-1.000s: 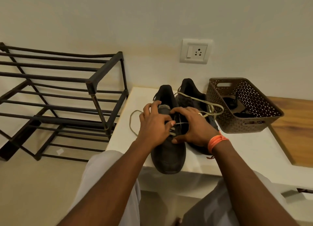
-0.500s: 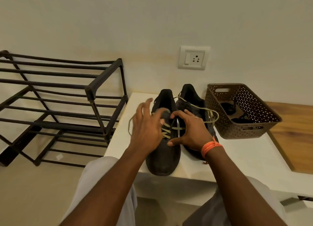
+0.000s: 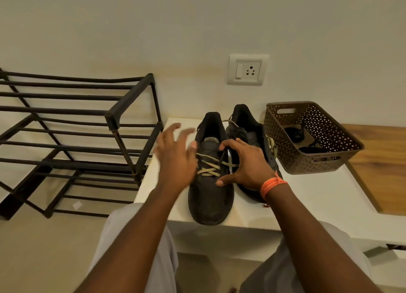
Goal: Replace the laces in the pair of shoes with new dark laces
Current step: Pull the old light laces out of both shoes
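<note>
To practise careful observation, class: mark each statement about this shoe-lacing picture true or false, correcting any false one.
1. The near shoe still carries a light lace. True.
2. The brown basket sits left of the shoes. False: it sits on their right.
3. An orange band circles the right wrist. True.
4. The left hand grips the basket. False: its fingers are spread, blurred, beside the shoe.
5. The right hand rests on the near shoe. True.

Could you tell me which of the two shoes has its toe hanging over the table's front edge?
The left shoe, under both hands; the right shoe sits further back.
</note>
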{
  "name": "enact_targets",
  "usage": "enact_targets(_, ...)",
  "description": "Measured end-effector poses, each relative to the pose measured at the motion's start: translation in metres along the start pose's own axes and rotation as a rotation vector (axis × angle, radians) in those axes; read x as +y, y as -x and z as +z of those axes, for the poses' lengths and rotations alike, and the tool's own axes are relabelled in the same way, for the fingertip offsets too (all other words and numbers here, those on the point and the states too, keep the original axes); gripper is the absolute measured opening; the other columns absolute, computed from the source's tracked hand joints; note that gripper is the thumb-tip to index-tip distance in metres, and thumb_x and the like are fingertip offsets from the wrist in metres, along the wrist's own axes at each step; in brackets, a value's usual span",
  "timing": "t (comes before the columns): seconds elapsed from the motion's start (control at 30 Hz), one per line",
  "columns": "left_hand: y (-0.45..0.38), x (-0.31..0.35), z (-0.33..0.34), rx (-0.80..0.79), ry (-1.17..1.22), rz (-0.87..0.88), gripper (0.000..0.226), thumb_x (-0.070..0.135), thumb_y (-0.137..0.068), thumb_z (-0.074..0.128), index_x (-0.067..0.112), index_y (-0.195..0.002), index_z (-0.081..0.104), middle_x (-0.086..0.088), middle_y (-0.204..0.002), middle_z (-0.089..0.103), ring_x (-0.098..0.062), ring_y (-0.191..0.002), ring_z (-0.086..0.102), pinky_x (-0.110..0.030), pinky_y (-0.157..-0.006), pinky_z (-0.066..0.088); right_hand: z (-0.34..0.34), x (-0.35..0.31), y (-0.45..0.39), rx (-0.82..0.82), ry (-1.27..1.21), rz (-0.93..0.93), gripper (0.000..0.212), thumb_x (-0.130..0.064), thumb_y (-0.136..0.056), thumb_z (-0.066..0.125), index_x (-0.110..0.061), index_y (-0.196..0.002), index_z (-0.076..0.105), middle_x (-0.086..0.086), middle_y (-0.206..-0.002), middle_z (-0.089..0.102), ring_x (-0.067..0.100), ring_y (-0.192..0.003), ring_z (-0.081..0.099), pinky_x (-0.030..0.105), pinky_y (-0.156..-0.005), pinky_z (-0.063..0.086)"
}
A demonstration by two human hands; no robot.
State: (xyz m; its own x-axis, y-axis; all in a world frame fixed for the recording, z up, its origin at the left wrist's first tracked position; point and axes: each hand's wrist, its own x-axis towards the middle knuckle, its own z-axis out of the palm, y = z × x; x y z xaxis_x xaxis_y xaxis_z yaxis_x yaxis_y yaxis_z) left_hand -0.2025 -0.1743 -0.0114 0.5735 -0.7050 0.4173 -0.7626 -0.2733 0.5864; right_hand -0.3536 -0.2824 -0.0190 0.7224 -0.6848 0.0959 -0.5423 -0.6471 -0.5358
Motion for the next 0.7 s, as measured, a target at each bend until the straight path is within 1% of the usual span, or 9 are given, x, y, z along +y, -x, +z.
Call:
enact_targets(0.1,0.004,0.007,0.02,-0.312,-0.15,0.196,0.023,0.041,-0.097,0.049,0.033,-0.113,0.062,0.003,-0.153,0.02,-0.021,-0.142,0.008,-0.045,-0.113,0.011,0.001,0.002,0.002,0.011,-0.008,-0.01,0.081,-0.045,-0.053,0.09,-0.041,-0.121,0.046,-0.003,-0.142,0.05,0.026,-0.146,0.023,0.049,-0.117,0.007)
enact_targets(0.17,0.001,0.009,0.021,-0.311,-0.202,0.139,0.019,0.039,-0.096,0.051,0.029,-0.105,0.065,0.002,-0.145,0.03,-0.021,-0.138,0.016,-0.042,-0.111,0.013,0.0,0.001,0.003,0.014,-0.016,-0.01,0.08,-0.044,-0.054,0.09,-0.04,-0.12,0.047,-0.003,-0.142,0.05,0.026,-0.146,0.023,0.049,-0.117,0.007)
enact_targets(0.2,-0.001,0.01,0.018,-0.209,-0.165,0.064,0.018,0.034,-0.097,0.051,0.026,-0.106,0.065,-0.001,-0.141,0.034,-0.022,-0.136,0.022,-0.042,-0.11,0.016,-0.001,0.001,0.003,0.01,-0.012,-0.005,0.079,-0.045,-0.054,0.09,-0.04,-0.121,0.047,-0.002,-0.143,0.049,0.027,-0.146,0.022,0.048,-0.117,0.006)
enact_targets(0.3,-0.012,0.003,-0.007,0.366,0.156,-0.327,0.019,0.022,-0.098,0.049,0.012,-0.111,0.06,-0.011,-0.135,0.04,-0.025,-0.126,0.038,-0.047,-0.108,0.033,-0.001,-0.001,0.003,0.004,0.002,0.016,0.079,-0.047,-0.055,0.089,-0.042,-0.121,0.046,-0.001,-0.146,0.046,0.028,-0.146,0.021,0.047,-0.117,0.004)
enact_targets(0.37,-0.014,-0.01,-0.019,0.578,0.258,-0.405,0.017,0.018,-0.098,0.049,0.011,-0.113,0.054,-0.012,-0.135,0.039,-0.024,-0.124,0.042,-0.049,-0.103,0.042,-0.002,-0.002,0.003,-0.003,0.022,0.024,0.079,-0.048,-0.056,0.089,-0.043,-0.122,0.046,-0.001,-0.148,0.044,0.027,-0.146,0.02,0.048,-0.117,0.002)
enact_targets(0.43,-0.011,-0.014,-0.02,0.452,0.1,-0.27,0.024,0.017,-0.095,0.054,0.019,-0.119,0.051,-0.008,-0.139,0.037,-0.024,-0.13,0.037,-0.051,-0.104,0.04,-0.002,-0.002,0.002,-0.008,0.026,0.024,0.078,-0.048,-0.056,0.088,-0.043,-0.121,0.045,-0.002,-0.148,0.043,0.027,-0.147,0.02,0.049,-0.118,-0.001)
enact_targets(0.6,0.007,0.005,0.018,-0.336,-0.222,0.192,0.025,0.042,-0.098,0.044,0.034,-0.114,0.061,0.003,-0.156,0.013,-0.022,-0.145,-0.003,-0.049,-0.115,0.003,-0.001,-0.002,0.004,-0.002,0.04,0.015,0.079,-0.047,-0.056,0.089,-0.043,-0.121,0.045,-0.004,-0.147,0.044,0.025,-0.147,0.019,0.052,-0.118,-0.001)
enact_targets(0.67,0.005,0.008,0.025,-0.381,-0.262,0.184,0.023,0.041,-0.098,0.046,0.03,-0.108,0.063,0.0,-0.151,0.022,-0.022,-0.143,0.005,-0.048,-0.113,0.006,-0.001,-0.001,0.005,0.006,0.033,0.015,0.078,-0.047,-0.056,0.089,-0.043,-0.121,0.045,-0.005,-0.147,0.045,0.025,-0.147,0.02,0.053,-0.118,-0.001)
enact_targets(0.7,0.002,0.01,0.023,-0.28,-0.17,0.118,0.02,0.037,-0.097,0.049,0.027,-0.105,0.064,0.0,-0.145,0.03,-0.022,-0.139,0.014,-0.046,-0.112,0.011,-0.002,-0.001,0.006,0.006,0.029,0.018,0.078,-0.048,-0.056,0.088,-0.043,-0.121,0.046,-0.005,-0.147,0.045,0.025,-0.147,0.019,0.053,-0.118,-0.001)
